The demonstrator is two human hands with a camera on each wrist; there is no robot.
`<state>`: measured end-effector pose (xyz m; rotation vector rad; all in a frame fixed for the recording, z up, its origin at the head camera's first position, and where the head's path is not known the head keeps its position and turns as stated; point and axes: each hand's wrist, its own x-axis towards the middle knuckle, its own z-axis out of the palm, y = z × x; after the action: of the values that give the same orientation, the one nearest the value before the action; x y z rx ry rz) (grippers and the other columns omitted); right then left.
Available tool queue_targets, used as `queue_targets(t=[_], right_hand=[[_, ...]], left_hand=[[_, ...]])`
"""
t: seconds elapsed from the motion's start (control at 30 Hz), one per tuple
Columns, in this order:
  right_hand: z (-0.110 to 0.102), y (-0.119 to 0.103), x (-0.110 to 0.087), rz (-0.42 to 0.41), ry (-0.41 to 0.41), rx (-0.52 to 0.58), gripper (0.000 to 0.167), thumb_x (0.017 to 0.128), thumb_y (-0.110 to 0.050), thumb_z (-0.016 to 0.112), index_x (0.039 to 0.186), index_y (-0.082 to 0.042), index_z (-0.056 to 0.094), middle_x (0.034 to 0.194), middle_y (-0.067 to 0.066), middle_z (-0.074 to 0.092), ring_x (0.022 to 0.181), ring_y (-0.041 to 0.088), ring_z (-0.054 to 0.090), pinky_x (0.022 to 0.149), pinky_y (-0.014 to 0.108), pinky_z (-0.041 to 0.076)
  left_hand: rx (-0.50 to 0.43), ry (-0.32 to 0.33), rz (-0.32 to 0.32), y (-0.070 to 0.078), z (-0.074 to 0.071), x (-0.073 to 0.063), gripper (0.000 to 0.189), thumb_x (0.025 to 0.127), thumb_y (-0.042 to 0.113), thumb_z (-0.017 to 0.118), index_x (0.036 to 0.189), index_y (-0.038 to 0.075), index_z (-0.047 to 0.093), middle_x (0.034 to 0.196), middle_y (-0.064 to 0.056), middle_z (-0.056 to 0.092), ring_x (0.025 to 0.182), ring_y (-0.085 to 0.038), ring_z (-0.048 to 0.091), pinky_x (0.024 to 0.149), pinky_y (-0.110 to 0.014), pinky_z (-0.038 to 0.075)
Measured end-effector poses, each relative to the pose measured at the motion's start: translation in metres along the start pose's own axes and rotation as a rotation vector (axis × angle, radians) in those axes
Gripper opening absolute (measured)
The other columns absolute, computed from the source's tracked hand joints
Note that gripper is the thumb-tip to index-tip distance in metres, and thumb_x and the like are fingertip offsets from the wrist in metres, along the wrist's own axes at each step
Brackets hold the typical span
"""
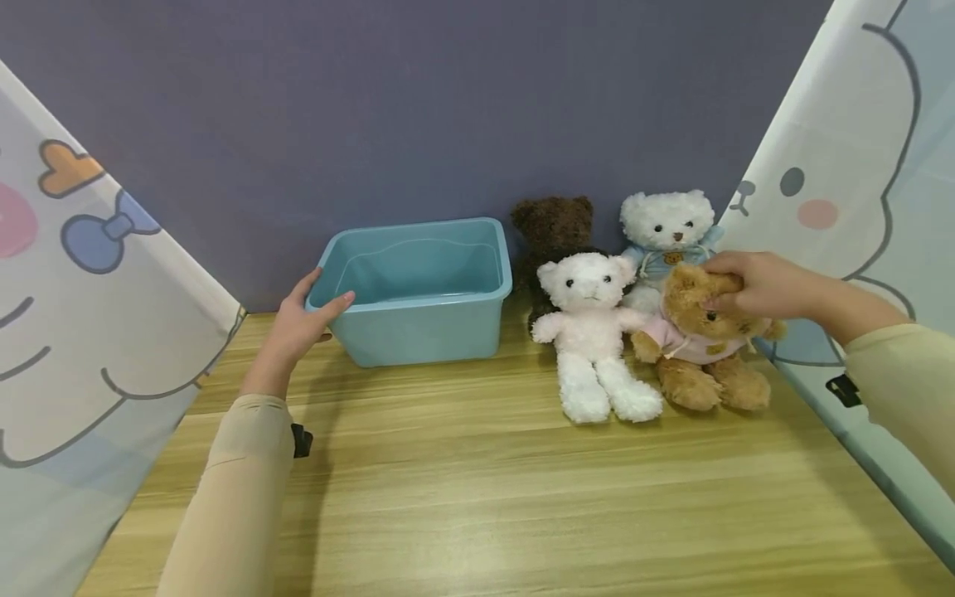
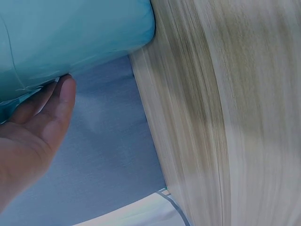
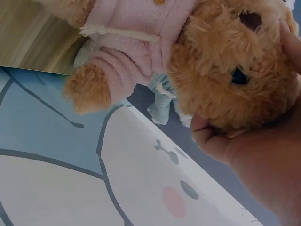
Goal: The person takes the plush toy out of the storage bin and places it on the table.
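Observation:
A light-blue plastic bin (image 1: 418,336) stands against the back wall, its visible inside bare. My left hand (image 1: 297,327) holds the bin's left front corner, thumb at the front rim and fingers along the left side. In the left wrist view the fingers (image 2: 61,101) curl up under the rim. My right hand (image 1: 772,286) grips the head of a tan teddy bear (image 1: 694,385) in a pink hoodie, which sits upright on the table. The right wrist view shows the tan head (image 3: 225,70) between thumb and fingers.
Beside the tan bear are a white teddy bear (image 1: 593,332), a dark brown teddy bear (image 1: 554,228) behind it, and a white bear (image 1: 667,222) in a blue top. All are on a wood-grain table (image 1: 477,497). Printed cartoon panels (image 1: 858,166) border both sides.

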<state>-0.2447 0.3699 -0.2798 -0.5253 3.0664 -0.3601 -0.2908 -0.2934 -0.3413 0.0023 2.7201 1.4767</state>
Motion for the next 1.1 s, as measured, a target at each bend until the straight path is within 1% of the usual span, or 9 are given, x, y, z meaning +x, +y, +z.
queue_targets(t=[0.07, 0.13, 0.23, 0.33, 0.43, 0.53, 0.8, 0.97, 1.1], right_hand=[[0.0, 0.002, 0.005, 0.025, -0.028, 0.012, 0.039, 0.101, -0.016, 0.074, 0.134, 0.001, 0.064, 0.12, 0.021, 0.067, 0.094, 0.029, 0.063, 0.074, 0.043, 0.05], [0.001, 0.005, 0.01, 0.048, -0.051, 0.029, 0.045, 0.103, -0.015, 0.069, 0.142, 0.005, 0.058, 0.123, 0.026, 0.064, 0.097, 0.034, 0.064, 0.078, 0.048, 0.054], [0.005, 0.013, 0.017, 0.072, -0.066, 0.066, 0.053, 0.105, -0.013, 0.064, 0.15, 0.01, 0.048, 0.138, 0.037, 0.055, 0.115, 0.05, 0.062, 0.093, 0.064, 0.054], [0.009, 0.02, 0.023, 0.087, -0.064, 0.099, 0.061, 0.107, -0.015, 0.063, 0.155, 0.015, 0.039, 0.154, 0.045, 0.037, 0.136, 0.064, 0.043, 0.108, 0.078, 0.04], [0.013, 0.024, 0.024, 0.102, -0.061, 0.111, 0.065, 0.109, -0.02, 0.062, 0.156, 0.016, 0.036, 0.158, 0.047, 0.026, 0.141, 0.069, 0.032, 0.115, 0.081, 0.03], [0.013, 0.025, 0.023, 0.097, -0.045, 0.1, 0.069, 0.111, -0.026, 0.058, 0.158, 0.017, 0.032, 0.158, 0.048, 0.023, 0.14, 0.07, 0.03, 0.116, 0.082, 0.027], [0.015, 0.031, 0.02, 0.191, 0.024, 0.082, 0.077, 0.116, -0.045, 0.032, 0.167, 0.008, 0.012, 0.163, 0.05, 0.01, 0.144, 0.075, 0.016, 0.117, 0.085, 0.017], [0.026, 0.033, 0.017, 0.199, 0.024, 0.122, 0.084, 0.114, -0.049, 0.04, 0.171, -0.001, 0.001, 0.168, 0.045, -0.002, 0.146, 0.077, 0.011, 0.115, 0.088, 0.016], [0.031, 0.026, 0.01, 0.202, 0.012, 0.148, 0.086, 0.113, -0.05, 0.044, 0.172, -0.008, -0.003, 0.171, 0.04, -0.013, 0.147, 0.077, 0.007, 0.112, 0.09, 0.017]], left_hand=[[-0.002, 0.0, 0.001, 0.0, 0.0, 0.0, 0.107, 0.096, 0.07, 0.064, 0.171, 0.04, -0.005, 0.181, -0.013, -0.008, 0.161, -0.048, 0.026, 0.114, -0.067, 0.049], [-0.005, 0.003, 0.003, 0.001, 0.0, 0.0, 0.107, 0.096, 0.07, 0.065, 0.171, 0.04, -0.005, 0.181, -0.012, -0.009, 0.161, -0.048, 0.026, 0.113, -0.067, 0.049], [-0.006, 0.005, 0.004, 0.003, 0.001, 0.001, 0.107, 0.095, 0.071, 0.065, 0.171, 0.04, -0.005, 0.181, -0.011, -0.01, 0.162, -0.047, 0.026, 0.113, -0.067, 0.049], [-0.008, 0.0, -0.003, 0.004, 0.003, 0.0, 0.107, 0.096, 0.07, 0.064, 0.172, 0.04, -0.005, 0.181, -0.011, -0.01, 0.162, -0.047, 0.025, 0.115, -0.067, 0.048], [-0.011, -0.007, -0.014, 0.004, 0.005, -0.001, 0.106, 0.097, 0.068, 0.064, 0.171, 0.04, -0.005, 0.181, -0.011, -0.01, 0.163, -0.047, 0.024, 0.115, -0.067, 0.048], [-0.013, -0.006, -0.012, 0.004, 0.006, -0.002, 0.104, 0.098, 0.066, 0.064, 0.172, 0.039, -0.005, 0.181, -0.011, -0.009, 0.163, -0.047, 0.024, 0.115, -0.067, 0.048], [0.001, 0.025, 0.003, 0.004, 0.003, 0.0, 0.108, 0.095, 0.071, 0.065, 0.172, 0.039, -0.003, 0.181, -0.014, -0.004, 0.16, -0.049, 0.027, 0.112, -0.068, 0.05], [0.117, 0.028, -0.017, 0.003, 0.002, 0.0, 0.115, 0.09, 0.082, 0.061, 0.173, 0.036, -0.005, 0.181, -0.018, 0.0, 0.161, -0.053, 0.021, 0.117, -0.075, 0.039], [0.287, 0.076, 0.024, 0.012, 0.004, -0.004, 0.115, 0.091, 0.086, 0.055, 0.174, 0.028, 0.001, 0.179, -0.024, 0.007, 0.161, -0.058, 0.012, 0.119, -0.083, 0.025]])
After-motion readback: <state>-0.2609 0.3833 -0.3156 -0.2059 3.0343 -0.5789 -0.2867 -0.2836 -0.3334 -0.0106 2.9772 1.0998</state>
